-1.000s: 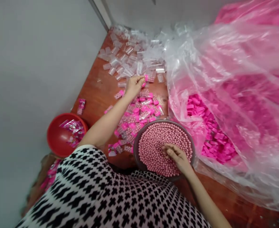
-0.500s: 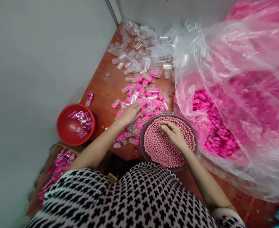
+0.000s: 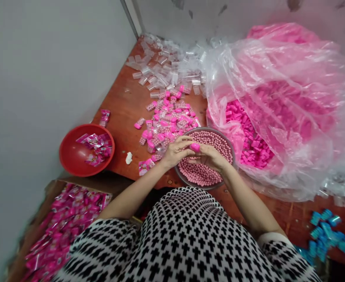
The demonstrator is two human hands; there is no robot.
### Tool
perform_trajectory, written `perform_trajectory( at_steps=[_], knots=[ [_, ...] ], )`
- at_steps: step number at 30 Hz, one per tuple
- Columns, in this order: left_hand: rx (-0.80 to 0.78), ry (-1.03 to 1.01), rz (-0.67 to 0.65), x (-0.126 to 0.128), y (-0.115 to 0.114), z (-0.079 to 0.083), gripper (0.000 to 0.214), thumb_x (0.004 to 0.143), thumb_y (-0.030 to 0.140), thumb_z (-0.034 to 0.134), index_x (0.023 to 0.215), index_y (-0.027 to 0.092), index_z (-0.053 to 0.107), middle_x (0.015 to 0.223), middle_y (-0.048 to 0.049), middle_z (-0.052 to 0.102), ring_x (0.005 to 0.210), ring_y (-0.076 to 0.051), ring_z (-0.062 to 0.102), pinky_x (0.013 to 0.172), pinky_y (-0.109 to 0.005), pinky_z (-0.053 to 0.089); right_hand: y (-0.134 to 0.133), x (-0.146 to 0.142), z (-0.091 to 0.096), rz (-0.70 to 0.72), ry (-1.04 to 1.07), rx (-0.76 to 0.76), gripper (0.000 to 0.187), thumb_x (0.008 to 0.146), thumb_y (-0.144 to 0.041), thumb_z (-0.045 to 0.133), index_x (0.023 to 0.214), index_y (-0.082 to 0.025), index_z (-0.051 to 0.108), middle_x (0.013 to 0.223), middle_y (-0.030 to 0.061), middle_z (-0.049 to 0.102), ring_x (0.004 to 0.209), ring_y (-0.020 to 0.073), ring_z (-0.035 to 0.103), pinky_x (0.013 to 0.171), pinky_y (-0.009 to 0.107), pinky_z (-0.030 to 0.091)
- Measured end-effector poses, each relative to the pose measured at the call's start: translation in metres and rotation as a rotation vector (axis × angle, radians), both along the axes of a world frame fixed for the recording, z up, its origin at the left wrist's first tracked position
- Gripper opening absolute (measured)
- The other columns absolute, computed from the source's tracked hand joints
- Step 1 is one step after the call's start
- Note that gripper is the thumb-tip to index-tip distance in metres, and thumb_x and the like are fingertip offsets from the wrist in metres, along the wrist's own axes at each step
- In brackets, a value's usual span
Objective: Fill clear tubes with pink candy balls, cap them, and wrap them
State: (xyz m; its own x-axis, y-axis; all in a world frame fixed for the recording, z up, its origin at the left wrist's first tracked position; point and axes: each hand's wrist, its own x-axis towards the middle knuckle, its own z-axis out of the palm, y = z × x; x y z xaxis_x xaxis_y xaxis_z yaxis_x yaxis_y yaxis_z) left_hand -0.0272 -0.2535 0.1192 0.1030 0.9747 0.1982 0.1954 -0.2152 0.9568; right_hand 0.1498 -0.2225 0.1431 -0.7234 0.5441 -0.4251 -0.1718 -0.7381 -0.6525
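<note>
Handling: I judge this a two-handed step on one pink cap (image 3: 195, 147).
Cap: between my left hand (image 3: 175, 154) and right hand (image 3: 212, 156), above the bowl (image 3: 233, 154) of beads (image 3: 202, 177).
Hands: fingers partly curled; which one bears the cap, I cannot tell.
Next move: calls, I think, for steadiness.

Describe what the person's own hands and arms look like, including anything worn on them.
The left hand and right hand are ungloved, and no watch or bracelet shows. The left sleeve and right sleeve are pale with black crosses, ending around the elbows; the right one has a plain, pale edge. Rings are too small to tell.
</note>
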Motion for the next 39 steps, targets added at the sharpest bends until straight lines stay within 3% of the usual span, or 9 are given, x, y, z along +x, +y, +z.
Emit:
perform_trajectory(
  at_steps=[6, 12, 17, 21, 26, 29, 31, 35, 39],
  knots=[
    [0.109, 0.036, -0.037, 0.01, -0.012, 0.013, 0.017, 0.081, 0.027, 0.063, 0.093, 0.019, 0.072, 0.091, -0.0053, 0.07, 0.096, -0.018, 0.062, 0.091, -0.036, 0.049, -0.021, -0.008, 0.009, -0.193, -0.064, -0.073, 0.021, 0.064, -0.031, 0.07, 0.078, -0.015, 0.068, 0.074, 0.0018, 0.068, 0.072, 0.0158, 0.064, 0.074, 0.036, 0.057],
    [0.091, 0.141, 0.019, 0.022, -0.02, 0.021, 0.016, 0.083, 0.024, 0.059, 0.089, 0.018, 0.072, 0.089, -0.0047, 0.071, 0.088, -0.017, 0.064, 0.089, -0.037, 0.05, -0.031, -0.02, 0.0, -0.329, -0.112, -0.236, 0.021, 0.067, -0.035, 0.056, 0.076, -0.017, 0.062, 0.062, 0.0009, 0.065, 0.068, 0.0171, 0.064, 0.067, 0.035, 0.058],
    [-0.108, 0.046, 0.031, 0.019, -0.009, 0.008, 0.019, 0.078, 0.025, 0.063, 0.093, 0.018, 0.072, 0.094, -0.0057, 0.071, 0.091, -0.018, 0.064, 0.086, -0.034, 0.05, -0.023, -0.02, -0.006, -0.274, -0.07, -0.276, 0.026, 0.079, -0.039, 0.05, 0.09, -0.018, 0.061, 0.069, 0.0024, 0.066, 0.068, 0.0165, 0.065, 0.064, 0.033, 0.058],
    [-0.32, -0.054, 0.081, 0.009, 0.005, -0.007, 0.033, 0.075, 0.031, 0.066, 0.104, 0.015, 0.07, 0.104, -0.0088, 0.07, 0.096, -0.021, 0.064, 0.088, -0.035, 0.05, -0.013, -0.016, -0.012, -0.184, -0.033, -0.312, 0.041, 0.084, -0.055, 0.047, 0.098, -0.019, 0.059, 0.081, 0.0059, 0.069, 0.073, 0.0166, 0.067, 0.063, 0.03, 0.057],
    [-0.344, 0.112, 0.181, -0.035, 0.026, -0.02, 0.035, 0.077, 0.04, 0.062, 0.102, 0.017, 0.07, 0.1, -0.006, 0.071, 0.094, -0.022, 0.064, 0.091, -0.039, 0.048, -0.01, -0.002, -0.025, -0.204, -0.056, -0.272, 0.039, 0.079, -0.051, 0.06, 0.099, -0.018, 0.061, 0.097, 0.0078, 0.07, 0.077, 0.0152, 0.067, 0.064, 0.026, 0.056],
    [-0.222, 0.428, 0.319, -0.064, 0.058, -0.026, 0.036, 0.075, 0.041, 0.064, 0.104, 0.019, 0.069, 0.11, -0.0071, 0.068, 0.108, -0.025, 0.058, 0.1, -0.044, 0.041, -0.015, 0.006, -0.034, -0.212, -0.108, -0.266, 0.038, 0.072, -0.046, 0.069, 0.098, -0.019, 0.062, 0.096, 0.0069, 0.07, 0.073, 0.0139, 0.067, 0.061, 0.024, 0.054],
    [-0.144, 0.567, 0.317, -0.068, 0.091, -0.031, 0.041, 0.075, 0.039, 0.064, 0.111, 0.019, 0.066, 0.119, -0.0088, 0.064, 0.114, -0.025, 0.055, 0.102, -0.043, 0.038, -0.019, 0.009, -0.041, -0.209, -0.143, -0.274, 0.039, 0.07, -0.045, 0.072, 0.097, -0.018, 0.062, 0.094, 0.0067, 0.07, 0.071, 0.0128, 0.066, 0.059, 0.023, 0.053],
    [-0.172, 0.603, 0.206, -0.038, 0.185, -0.053, 0.035, 0.086, 0.032, 0.05, 0.115, 0.016, 0.061, 0.113, -0.0093, 0.066, 0.102, -0.021, 0.061, 0.093, -0.034, 0.044, -0.026, 0.011, -0.05, -0.168, -0.168, -0.286, 0.042, 0.069, -0.046, 0.073, 0.097, -0.017, 0.063, 0.094, 0.0071, 0.069, 0.073, 0.0125, 0.064, 0.058, 0.022, 0.051],
    [-0.363, 0.733, 0.339, -0.001, 0.287, -0.093, 0.031, 0.087, 0.03, 0.049, 0.105, 0.011, 0.064, 0.102, -0.0152, 0.068, 0.099, -0.026, 0.062, 0.088, -0.036, 0.044, -0.027, 0.018, -0.057, -0.118, -0.177, -0.285, 0.044, 0.068, -0.049, 0.073, 0.097, -0.018, 0.064, 0.093, 0.0065, 0.068, 0.074, 0.0135, 0.063, 0.058, 0.023, 0.049]
  ],
)
